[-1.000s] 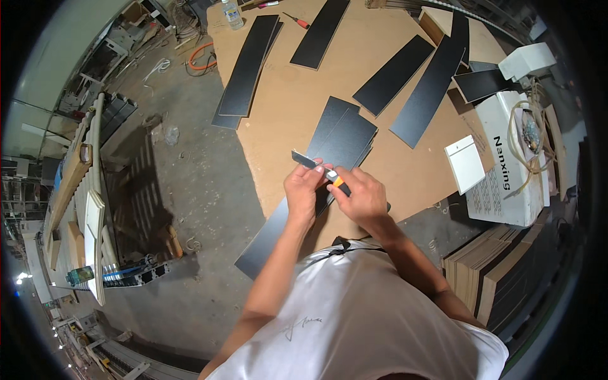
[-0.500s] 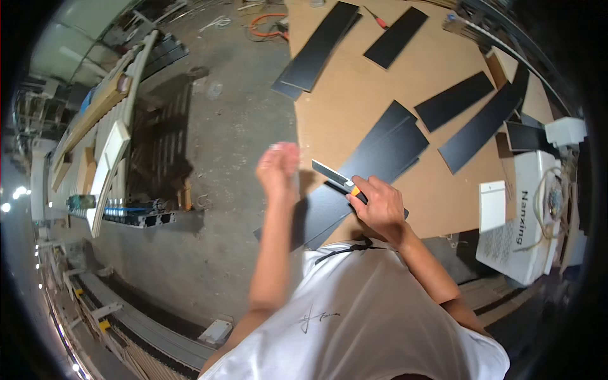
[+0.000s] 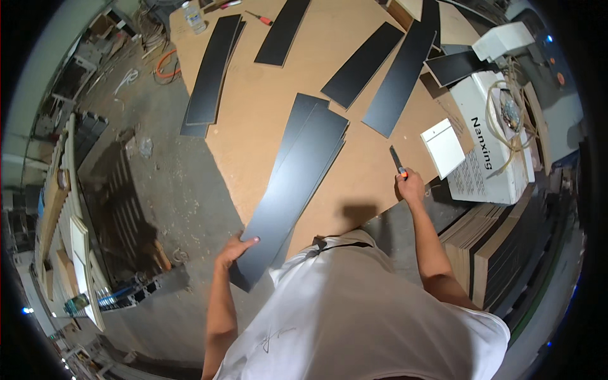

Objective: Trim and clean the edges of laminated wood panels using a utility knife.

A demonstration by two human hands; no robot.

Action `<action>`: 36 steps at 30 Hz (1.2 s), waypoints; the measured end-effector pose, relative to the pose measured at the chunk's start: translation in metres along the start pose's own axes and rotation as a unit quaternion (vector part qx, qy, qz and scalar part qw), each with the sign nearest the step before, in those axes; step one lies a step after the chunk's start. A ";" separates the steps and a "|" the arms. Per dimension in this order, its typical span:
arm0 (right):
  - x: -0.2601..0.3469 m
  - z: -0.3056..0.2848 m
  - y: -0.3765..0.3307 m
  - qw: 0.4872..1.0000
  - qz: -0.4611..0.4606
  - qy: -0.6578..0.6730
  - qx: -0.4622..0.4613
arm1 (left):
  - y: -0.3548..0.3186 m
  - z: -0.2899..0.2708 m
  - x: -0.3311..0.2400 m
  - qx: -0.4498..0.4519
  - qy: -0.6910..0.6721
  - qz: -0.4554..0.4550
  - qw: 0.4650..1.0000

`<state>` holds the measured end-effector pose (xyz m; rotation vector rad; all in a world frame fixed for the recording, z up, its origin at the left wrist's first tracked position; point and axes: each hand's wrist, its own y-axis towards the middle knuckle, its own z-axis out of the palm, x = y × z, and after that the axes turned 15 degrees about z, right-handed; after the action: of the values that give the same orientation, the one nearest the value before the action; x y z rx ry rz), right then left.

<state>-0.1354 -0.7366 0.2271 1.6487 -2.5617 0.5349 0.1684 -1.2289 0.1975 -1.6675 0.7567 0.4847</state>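
My left hand (image 3: 235, 248) grips the near left end of a long dark grey panel (image 3: 272, 196), thumb on top and the other fingers hidden under its edge. That panel lies slantwise on a small stack of similar panels, their edges fanned out. In my right hand (image 3: 411, 185), held over the near right edge of the table (image 3: 253, 149), is a utility knife (image 3: 395, 157). Its blade points up and away from me, apart from every panel. More dark panels (image 3: 362, 63) lie farther back on the brown tabletop.
A white board piece (image 3: 443, 149) lies at the table's right edge, beside a white box (image 3: 484, 152) with a coiled cord (image 3: 516, 120). Stacked boards (image 3: 484, 253) stand at right. Far left hold a clear bottle (image 3: 194, 18) and a red-handled tool (image 3: 259, 18). A rack (image 3: 76, 228) stands left.
My left hand, which held something pink, has moved down onto the panel's end; the pink thing no longer shows. My right hand has carried the knife rightward, away from the stack. The view has swung right.
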 end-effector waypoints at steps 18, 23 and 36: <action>0.060 0.046 -0.020 0.958 -0.129 0.255 -0.016 | -0.085 0.087 -0.100 -0.231 0.298 0.058 0.924; 0.053 0.009 0.028 0.963 -0.047 0.261 -0.040 | -0.104 0.080 -0.075 -0.273 0.312 0.106 0.904; 0.133 0.019 0.249 0.782 0.200 0.557 0.198 | -0.090 0.036 -0.039 -0.215 0.443 0.190 0.850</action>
<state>-0.4116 -0.7658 0.1747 0.4160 -1.8375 1.5644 0.2076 -1.1754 0.2787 -2.1803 1.7860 0.1160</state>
